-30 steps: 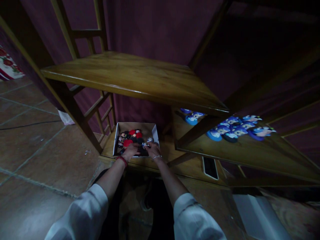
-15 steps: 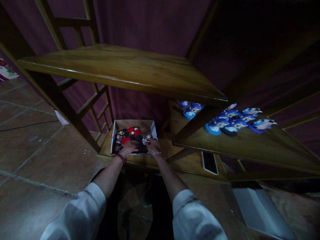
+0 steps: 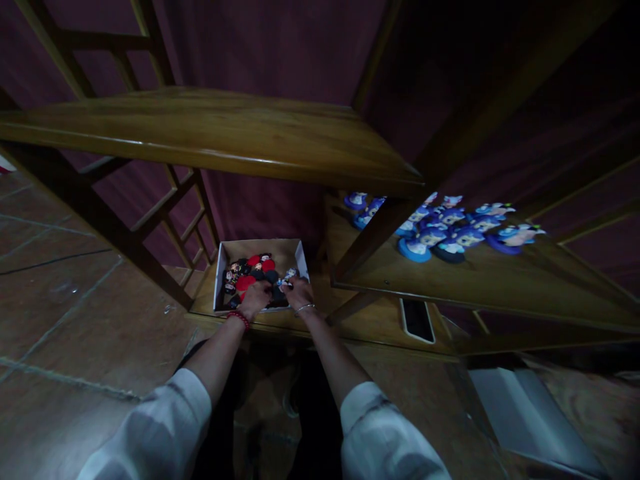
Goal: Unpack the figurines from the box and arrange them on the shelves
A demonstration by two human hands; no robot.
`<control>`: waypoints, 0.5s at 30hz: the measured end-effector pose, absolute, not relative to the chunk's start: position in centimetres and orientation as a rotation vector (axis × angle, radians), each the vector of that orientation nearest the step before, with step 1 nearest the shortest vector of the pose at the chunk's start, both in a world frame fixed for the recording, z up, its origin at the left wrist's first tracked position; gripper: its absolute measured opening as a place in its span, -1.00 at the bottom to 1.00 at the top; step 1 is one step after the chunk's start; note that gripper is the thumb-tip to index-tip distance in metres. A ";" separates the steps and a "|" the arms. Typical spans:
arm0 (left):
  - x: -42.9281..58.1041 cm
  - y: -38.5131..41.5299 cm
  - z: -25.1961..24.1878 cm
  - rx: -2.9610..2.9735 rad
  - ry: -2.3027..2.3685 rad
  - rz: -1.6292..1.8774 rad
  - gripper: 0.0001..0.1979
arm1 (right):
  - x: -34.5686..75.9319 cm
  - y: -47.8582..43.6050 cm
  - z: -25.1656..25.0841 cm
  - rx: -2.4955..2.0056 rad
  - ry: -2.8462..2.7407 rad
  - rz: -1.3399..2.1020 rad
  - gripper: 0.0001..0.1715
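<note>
A shallow white cardboard box (image 3: 260, 247) sits on the lowest wooden shelf, holding several small red, black and patterned figures (image 3: 250, 268). Both hands reach into its near side. My left hand (image 3: 256, 297), with a red bead bracelet on the wrist, is curled over the figures at the box's front. My right hand (image 3: 297, 292), with a thin bracelet, pinches a small pale figure (image 3: 287, 276) at the box's right front. The dim light hides what the left fingers hold.
Several blue figures (image 3: 440, 230) lie on the middle shelf (image 3: 480, 287) to the right. A dark phone (image 3: 415, 320) lies on the bottom shelf right of the box. A wide wooden shelf (image 3: 215, 137) overhangs the box. Tiled floor spreads left; a pale flat object (image 3: 530, 413) lies lower right.
The view has shifted, so shelf and box appear slightly further left and higher. Both hands stay in the box's near side; the left hand has edged in over the figures.
</note>
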State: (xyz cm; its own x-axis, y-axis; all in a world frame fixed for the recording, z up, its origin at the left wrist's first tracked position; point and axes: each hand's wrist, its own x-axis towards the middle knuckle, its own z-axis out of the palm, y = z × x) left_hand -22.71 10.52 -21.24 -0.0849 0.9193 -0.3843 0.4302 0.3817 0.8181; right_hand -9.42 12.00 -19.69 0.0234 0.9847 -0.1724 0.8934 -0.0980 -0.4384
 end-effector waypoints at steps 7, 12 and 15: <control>-22.1 10.3 -20.0 1.624 1.772 0.459 -0.78 | -9.4 11.9 -19.7 -2.075 -1.940 0.648 -0.70; -21.5 10.0 -19.5 1.616 1.758 0.476 -0.71 | -9.4 11.9 -19.7 -2.090 -1.928 0.644 -0.69; -21.4 10.1 -19.2 1.547 1.743 0.491 -0.70 | -9.5 11.9 -19.5 -2.090 -1.927 0.639 -0.70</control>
